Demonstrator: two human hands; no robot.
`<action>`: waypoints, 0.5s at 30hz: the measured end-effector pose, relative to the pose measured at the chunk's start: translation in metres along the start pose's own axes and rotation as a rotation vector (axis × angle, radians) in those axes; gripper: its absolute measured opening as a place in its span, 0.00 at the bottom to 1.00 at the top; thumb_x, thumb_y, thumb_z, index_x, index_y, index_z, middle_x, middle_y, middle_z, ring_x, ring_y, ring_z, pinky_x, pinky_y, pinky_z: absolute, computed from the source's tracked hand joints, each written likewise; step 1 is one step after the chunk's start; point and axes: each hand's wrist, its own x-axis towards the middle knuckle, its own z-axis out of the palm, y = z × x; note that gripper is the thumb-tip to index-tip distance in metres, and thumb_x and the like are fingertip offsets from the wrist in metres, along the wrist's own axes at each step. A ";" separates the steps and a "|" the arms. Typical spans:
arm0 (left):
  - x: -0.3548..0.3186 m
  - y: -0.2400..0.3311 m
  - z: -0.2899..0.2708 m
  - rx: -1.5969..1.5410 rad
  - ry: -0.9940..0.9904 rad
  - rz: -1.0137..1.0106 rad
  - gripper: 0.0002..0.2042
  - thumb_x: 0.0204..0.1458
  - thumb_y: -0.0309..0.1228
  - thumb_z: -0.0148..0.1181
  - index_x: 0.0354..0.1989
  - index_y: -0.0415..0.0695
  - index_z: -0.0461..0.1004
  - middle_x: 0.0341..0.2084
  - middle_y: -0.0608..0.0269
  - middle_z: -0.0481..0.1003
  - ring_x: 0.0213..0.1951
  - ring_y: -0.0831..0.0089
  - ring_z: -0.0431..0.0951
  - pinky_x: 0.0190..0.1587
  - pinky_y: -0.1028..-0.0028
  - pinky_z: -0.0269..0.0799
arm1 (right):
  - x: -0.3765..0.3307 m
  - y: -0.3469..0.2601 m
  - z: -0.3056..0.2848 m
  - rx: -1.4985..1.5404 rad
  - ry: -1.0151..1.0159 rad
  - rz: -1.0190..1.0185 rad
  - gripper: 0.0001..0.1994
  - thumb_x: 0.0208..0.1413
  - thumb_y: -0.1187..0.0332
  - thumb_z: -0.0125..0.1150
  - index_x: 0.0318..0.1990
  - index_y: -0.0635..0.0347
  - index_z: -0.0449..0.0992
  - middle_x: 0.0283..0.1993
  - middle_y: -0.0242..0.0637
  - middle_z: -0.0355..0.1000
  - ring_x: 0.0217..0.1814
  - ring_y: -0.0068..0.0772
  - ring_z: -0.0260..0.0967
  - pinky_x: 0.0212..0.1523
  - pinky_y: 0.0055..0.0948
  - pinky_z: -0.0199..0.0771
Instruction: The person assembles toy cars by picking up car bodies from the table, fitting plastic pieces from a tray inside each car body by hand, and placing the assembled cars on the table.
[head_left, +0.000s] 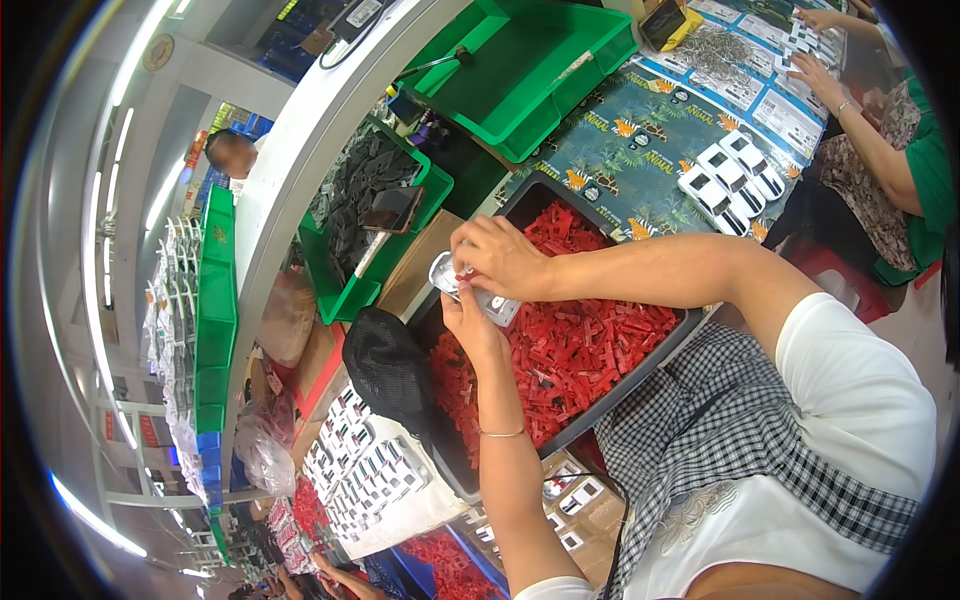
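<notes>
We hold a pale flat piece (499,309) between the fingers of our left hand (474,322) and right hand (500,258), with a small red part (462,277) at the fingertips. Below our hands we see a black tray (623,386) heaped with red plastic parts (605,345), a black mesh cloth (385,360) lying over its left side. Beyond it, we see a phone (393,208) by a green bin (436,188) of dark grey parts (362,180).

Red strip-shaped plastic pieces (600,340) look glossy; the dark grey rectangular bin (622,387), matt plastic; the green rectangular tray (500,65), shiny plastic. The pale oblong plastic casing (499,308) looks smooth, the bunched black mesh (385,355) like matt cloth.
</notes>
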 end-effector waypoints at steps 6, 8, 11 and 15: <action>-0.001 0.004 -0.006 0.063 0.024 -0.034 0.11 0.61 0.27 0.44 0.48 0.38 0.67 0.36 0.61 0.74 0.35 0.75 0.76 0.37 0.76 0.73 | 0.005 0.001 0.003 0.349 -0.071 0.289 0.22 0.40 0.69 0.65 0.46 0.60 0.69 0.47 0.41 0.66 0.48 0.43 0.66 0.48 0.38 0.67; 0.000 0.004 -0.006 0.083 0.021 -0.032 0.11 0.60 0.27 0.45 0.48 0.37 0.68 0.36 0.61 0.74 0.34 0.76 0.76 0.36 0.77 0.73 | 0.010 0.007 0.001 0.718 -0.271 0.525 0.28 0.39 0.69 0.64 0.52 0.65 0.66 0.47 0.46 0.69 0.45 0.39 0.70 0.44 0.34 0.72; -0.004 0.010 0.006 0.175 0.033 -0.003 0.11 0.60 0.27 0.46 0.48 0.36 0.68 0.35 0.62 0.74 0.33 0.77 0.75 0.34 0.78 0.72 | 0.012 0.019 0.005 0.760 -0.267 0.574 0.28 0.40 0.71 0.62 0.54 0.68 0.65 0.40 0.44 0.73 0.37 0.29 0.72 0.38 0.28 0.73; -0.007 0.017 0.012 0.259 0.052 0.002 0.12 0.59 0.27 0.46 0.48 0.35 0.68 0.35 0.62 0.74 0.33 0.80 0.74 0.35 0.79 0.70 | 0.012 0.019 0.006 0.717 -0.288 0.567 0.22 0.40 0.72 0.63 0.47 0.69 0.71 0.34 0.41 0.75 0.34 0.29 0.72 0.37 0.28 0.74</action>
